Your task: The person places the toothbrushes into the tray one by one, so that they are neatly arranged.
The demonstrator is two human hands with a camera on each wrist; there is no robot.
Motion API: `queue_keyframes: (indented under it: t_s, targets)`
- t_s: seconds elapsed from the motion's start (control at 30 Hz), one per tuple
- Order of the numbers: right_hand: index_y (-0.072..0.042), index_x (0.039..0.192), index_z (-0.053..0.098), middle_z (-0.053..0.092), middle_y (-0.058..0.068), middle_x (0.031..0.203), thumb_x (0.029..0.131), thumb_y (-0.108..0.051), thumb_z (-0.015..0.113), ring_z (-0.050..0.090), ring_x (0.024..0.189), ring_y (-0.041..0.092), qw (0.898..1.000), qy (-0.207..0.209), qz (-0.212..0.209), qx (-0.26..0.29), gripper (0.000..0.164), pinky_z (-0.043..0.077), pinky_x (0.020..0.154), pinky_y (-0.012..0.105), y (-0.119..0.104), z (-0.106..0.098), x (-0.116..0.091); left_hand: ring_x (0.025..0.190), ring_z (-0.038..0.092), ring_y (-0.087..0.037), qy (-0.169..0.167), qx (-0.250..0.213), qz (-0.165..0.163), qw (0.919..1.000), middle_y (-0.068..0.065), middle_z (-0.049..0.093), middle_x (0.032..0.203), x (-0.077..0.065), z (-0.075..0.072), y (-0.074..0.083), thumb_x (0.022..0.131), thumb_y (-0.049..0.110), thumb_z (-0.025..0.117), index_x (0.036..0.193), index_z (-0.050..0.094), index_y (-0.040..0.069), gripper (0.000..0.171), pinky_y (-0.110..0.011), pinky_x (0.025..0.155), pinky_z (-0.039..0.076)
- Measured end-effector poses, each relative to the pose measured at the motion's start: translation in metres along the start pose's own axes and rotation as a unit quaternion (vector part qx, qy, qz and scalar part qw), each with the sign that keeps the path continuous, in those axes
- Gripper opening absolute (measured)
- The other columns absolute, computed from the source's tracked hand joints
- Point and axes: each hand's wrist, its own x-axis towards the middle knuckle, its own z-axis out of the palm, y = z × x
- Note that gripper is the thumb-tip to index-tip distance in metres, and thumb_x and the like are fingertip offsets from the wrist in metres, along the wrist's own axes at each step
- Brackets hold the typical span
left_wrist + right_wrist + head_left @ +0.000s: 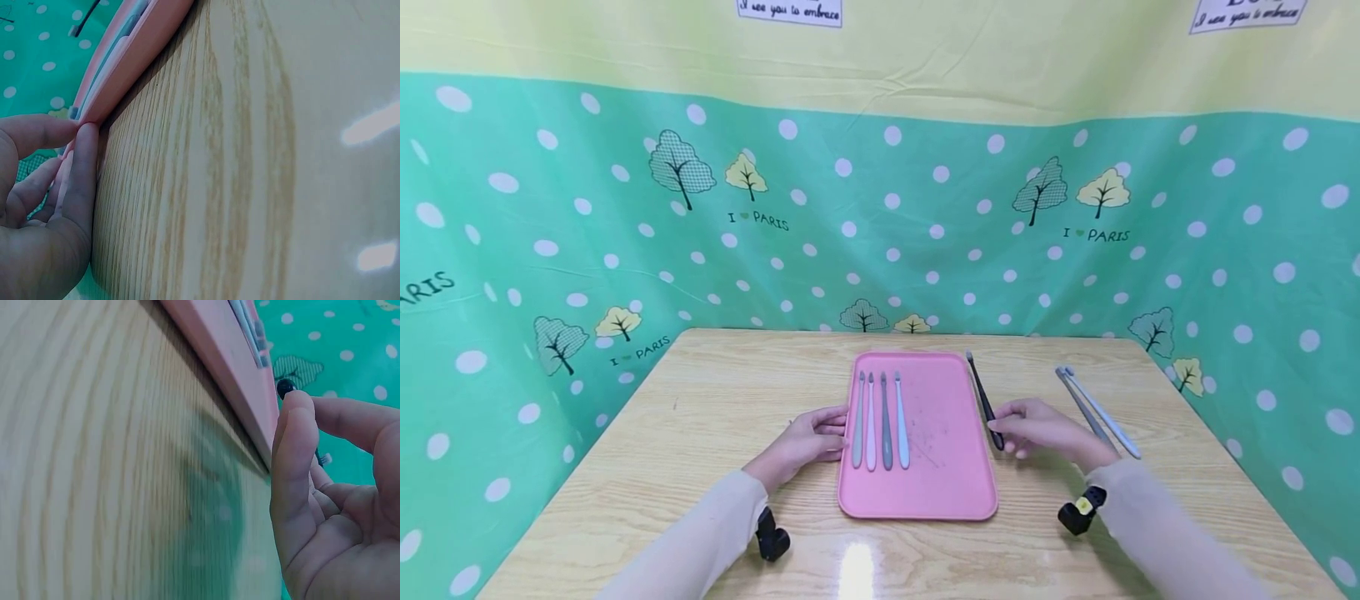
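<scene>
My right hand pinches a black toothbrush near its handle end, just right of the pink tray. In the right wrist view the handle's dark tip pokes out past thumb and forefinger. At the tray's left rim, my left hand holds the edge between thumb and fingers, as the left wrist view shows. Side by side on the tray's left half lie a grey-green toothbrush, a pink toothbrush, a dark grey toothbrush and a light blue toothbrush, heads pointing away.
Beyond my right hand a grey toothbrush and a pale blue toothbrush lie on the wooden table, their heads close together. A green dotted curtain hangs behind the table and at both sides.
</scene>
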Motion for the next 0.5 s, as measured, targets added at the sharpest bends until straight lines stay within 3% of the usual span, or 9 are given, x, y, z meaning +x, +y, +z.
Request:
queue_keyframes:
  t_s: [0.5]
  targets:
    - [0.010,0.117,0.052,0.064,0.010,0.081,0.097,-0.019,0.065,0.062,0.068,0.014,0.999,-0.033,-0.015,0.040,0.037,0.058,0.056,0.021,-0.014,0.034,0.011,0.108,0.063,-0.025,0.002,0.001,-0.005,1.0000,-0.022,0.051,0.135,-0.001,0.000,0.000,0.090,-0.008,0.064,0.149,0.041,-0.003,0.063,-0.038,0.090,0.060]
